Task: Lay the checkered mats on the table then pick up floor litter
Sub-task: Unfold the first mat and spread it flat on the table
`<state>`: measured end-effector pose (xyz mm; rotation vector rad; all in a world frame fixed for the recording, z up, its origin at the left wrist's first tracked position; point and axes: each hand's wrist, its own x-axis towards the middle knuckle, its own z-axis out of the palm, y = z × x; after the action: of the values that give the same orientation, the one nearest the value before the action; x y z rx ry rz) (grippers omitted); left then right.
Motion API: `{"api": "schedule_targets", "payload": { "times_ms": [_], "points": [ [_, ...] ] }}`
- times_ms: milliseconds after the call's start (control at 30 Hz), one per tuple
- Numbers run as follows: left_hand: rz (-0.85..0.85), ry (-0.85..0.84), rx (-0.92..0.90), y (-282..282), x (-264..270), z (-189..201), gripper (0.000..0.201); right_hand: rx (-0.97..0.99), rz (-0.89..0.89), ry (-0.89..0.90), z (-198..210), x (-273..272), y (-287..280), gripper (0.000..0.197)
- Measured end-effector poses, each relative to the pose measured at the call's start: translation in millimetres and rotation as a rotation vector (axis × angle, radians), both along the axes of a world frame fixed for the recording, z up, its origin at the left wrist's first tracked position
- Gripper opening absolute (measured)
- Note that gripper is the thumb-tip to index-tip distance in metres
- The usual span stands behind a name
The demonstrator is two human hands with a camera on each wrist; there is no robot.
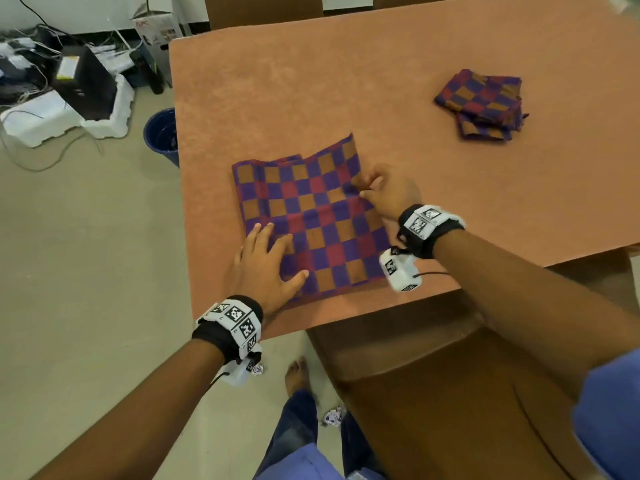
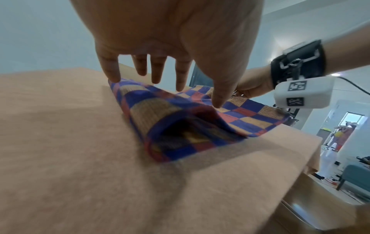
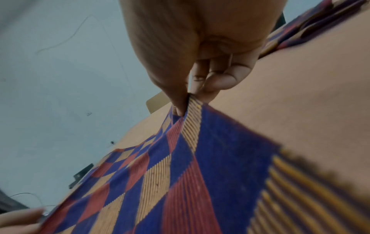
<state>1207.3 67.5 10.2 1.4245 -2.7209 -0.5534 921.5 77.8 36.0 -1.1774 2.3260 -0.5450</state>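
A checkered mat (image 1: 311,216) in purple, red and orange lies folded on the near left part of the peach-covered table (image 1: 346,81). My left hand (image 1: 266,261) rests flat on its near left corner, fingers (image 2: 156,74) straight above the cloth. My right hand (image 1: 377,188) pinches the mat's upper layer (image 3: 192,110) between thumb and fingertips at its right edge. A stack of folded checkered mats (image 1: 485,102) sits at the far right of the table. Crumpled paper litter (image 1: 334,415) lies on the floor near my foot, and another piece (image 1: 258,369) lies under my left wrist.
A blue bin (image 1: 162,135) stands on the floor against the table's left edge. Boxes, foam packing and cables (image 1: 69,95) crowd the far left floor. A brown chair (image 1: 433,393) is tucked under the table's near edge, and another chair (image 1: 263,10) stands at the far side.
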Motion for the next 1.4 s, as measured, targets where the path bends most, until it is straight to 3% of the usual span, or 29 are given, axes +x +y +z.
{"api": "schedule_targets", "payload": {
  "times_ms": [167,267,367,467,533,633,867,967,1100,1200,1267,1400],
  "points": [
    [-0.04,0.002,-0.042,37,-36,4,0.073,0.09,-0.136,0.145,15,-101,38,0.036],
    [-0.054,-0.064,-0.007,54,-57,0,0.076,0.113,-0.158,0.152,17,-121,59,0.058],
    [-0.036,-0.108,0.004,65,-75,-4,0.075,0.105,0.094,0.121,8,-100,81,0.057],
    [0.011,-0.136,0.033,63,-81,-9,0.07,0.17,0.442,0.137,-10,-60,100,0.07],
    [0.005,-0.128,0.014,63,-83,-10,0.062,0.214,0.565,0.147,-23,-39,111,0.079],
    [-0.009,-0.118,-0.032,59,-78,-5,0.054,0.284,0.623,0.213,-39,-23,122,0.081],
    [0.134,-0.01,-0.16,25,-47,20,0.052,0.311,0.677,0.253,-49,-26,127,0.083],
    [0.049,0.015,-0.299,13,-29,34,0.03,0.325,0.689,0.291,-52,-25,129,0.079],
    [-0.179,0.011,-0.486,15,-22,45,0.024,0.388,0.685,0.302,-54,-35,133,0.078],
    [-0.191,-0.04,-0.662,21,6,69,0.02,0.388,0.696,0.276,-50,-17,126,0.079],
    [-0.167,-0.129,-0.607,24,16,65,0.022,0.396,0.688,0.266,-47,-18,125,0.08],
    [-0.197,-0.492,-0.162,44,24,38,0.022,0.424,0.639,0.21,-39,-24,126,0.08]
  ]
}}
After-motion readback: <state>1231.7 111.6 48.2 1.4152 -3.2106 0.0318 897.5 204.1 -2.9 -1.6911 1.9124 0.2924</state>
